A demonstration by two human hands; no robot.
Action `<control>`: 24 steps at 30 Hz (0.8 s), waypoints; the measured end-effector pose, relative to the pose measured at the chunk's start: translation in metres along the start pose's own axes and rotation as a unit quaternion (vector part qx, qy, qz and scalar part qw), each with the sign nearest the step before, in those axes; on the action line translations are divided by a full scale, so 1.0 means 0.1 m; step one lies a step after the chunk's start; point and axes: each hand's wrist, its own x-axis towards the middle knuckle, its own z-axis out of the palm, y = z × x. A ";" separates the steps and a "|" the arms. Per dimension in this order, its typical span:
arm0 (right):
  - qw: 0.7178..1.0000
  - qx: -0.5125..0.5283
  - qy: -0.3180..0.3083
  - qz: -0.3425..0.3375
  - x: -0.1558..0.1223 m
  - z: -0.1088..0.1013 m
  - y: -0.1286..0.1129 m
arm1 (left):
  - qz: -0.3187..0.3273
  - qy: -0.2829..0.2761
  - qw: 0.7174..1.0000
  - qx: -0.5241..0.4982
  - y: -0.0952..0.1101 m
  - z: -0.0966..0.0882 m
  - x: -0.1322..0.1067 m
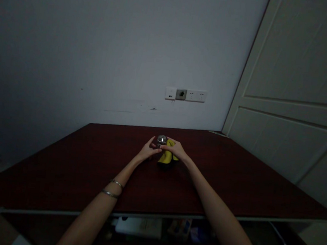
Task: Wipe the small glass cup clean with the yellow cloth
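Observation:
Both my arms reach out over a dark red-brown table point(88, 169). My left hand point(148, 149) and my right hand point(176, 148) meet near the table's far middle. Between them is a small shiny silver object point(161, 140), round and metallic, and my left fingers pinch it. My right hand is closed on a yellow cloth point(166, 158) that hangs under and beside the silver object. Two thin bangles point(112, 189) sit on my left forearm. The light is dim and the silver object's exact shape is unclear.
A pale wall stands behind the table with a row of white sockets point(185, 95). A white panelled door point(295, 93) fills the right side. Under the table's front edge lie several boxes or packets point(152, 226).

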 end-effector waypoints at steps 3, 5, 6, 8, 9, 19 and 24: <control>1.000 0.015 -0.020 0.013 -0.01 0.02 -0.02 | 0.000 0.020 1.000 -0.003 -0.01 0.01 0.02; 0.999 0.019 -0.031 0.016 -0.01 0.02 -0.02 | 0.009 0.023 1.000 -0.006 0.00 0.01 0.01; 0.999 0.021 -0.036 0.015 -0.01 0.03 -0.01 | 0.013 0.024 1.000 -0.007 0.01 0.02 0.01; 0.999 0.027 -0.039 0.017 0.00 0.03 0.00 | 0.019 0.021 1.000 -0.007 0.02 0.02 -0.01; 0.999 0.030 -0.041 0.018 0.00 0.03 0.00 | 0.023 0.018 1.000 -0.007 0.03 0.03 -0.02; 0.997 0.045 -0.066 0.026 -0.02 0.06 0.01 | 0.113 -0.058 0.992 -0.008 0.06 0.10 -0.03; 0.996 0.047 -0.072 0.035 -0.05 0.08 -0.02 | 0.115 -0.049 0.992 -0.004 0.14 0.13 -0.06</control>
